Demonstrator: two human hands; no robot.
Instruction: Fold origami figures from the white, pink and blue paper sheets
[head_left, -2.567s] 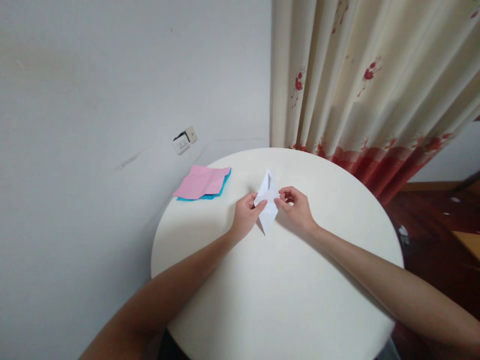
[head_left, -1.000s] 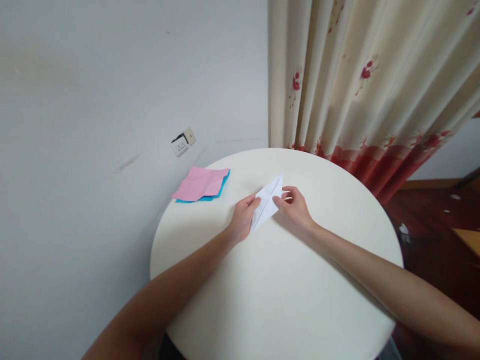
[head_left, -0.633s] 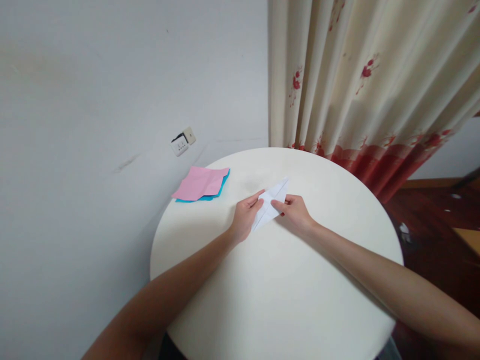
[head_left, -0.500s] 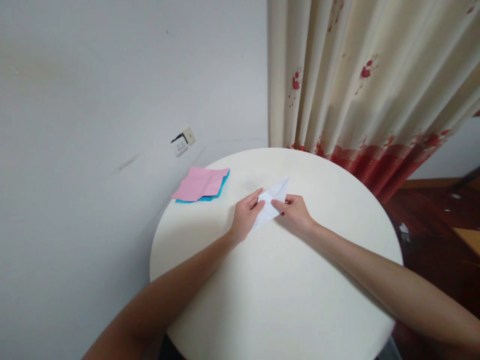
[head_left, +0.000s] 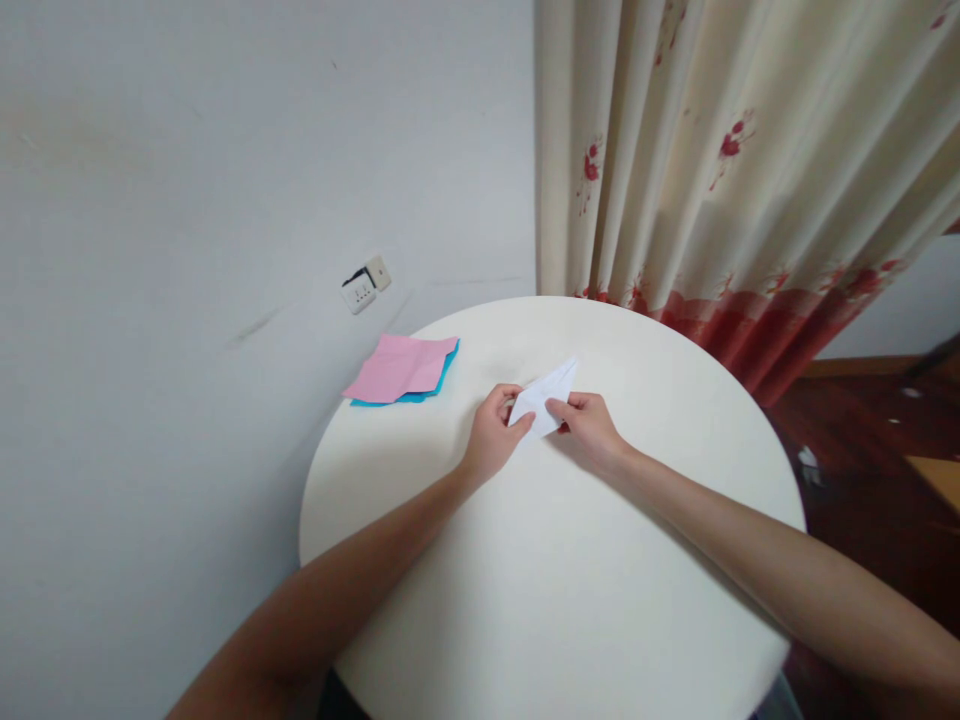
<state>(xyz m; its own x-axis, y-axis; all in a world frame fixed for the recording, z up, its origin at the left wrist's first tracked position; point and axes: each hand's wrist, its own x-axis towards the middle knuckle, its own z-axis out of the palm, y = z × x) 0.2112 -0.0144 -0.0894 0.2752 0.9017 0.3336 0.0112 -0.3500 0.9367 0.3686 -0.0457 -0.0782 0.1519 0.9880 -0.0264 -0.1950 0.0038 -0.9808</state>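
Observation:
A folded white paper (head_left: 546, 396), long and pointed, lies on the round cream table (head_left: 570, 580) with its tip aimed up and to the right. My left hand (head_left: 495, 435) pinches its near left end between thumb and fingers. My right hand (head_left: 591, 428) holds the paper's right edge with thumb and forefinger. The lower end of the paper is hidden between my fingers.
A pink sheet (head_left: 399, 366) rests on a blue sheet (head_left: 435, 385) at the table's far left edge. A wall socket (head_left: 367, 283) sits on the grey wall behind. A cream curtain with red flowers (head_left: 720, 200) hangs at the back right, above a dark wooden floor (head_left: 870, 450).
The white paper was turned from upright to lying slanted to the right, then laid on the table. My left fingers have just curled over its near end, which looks folded in.

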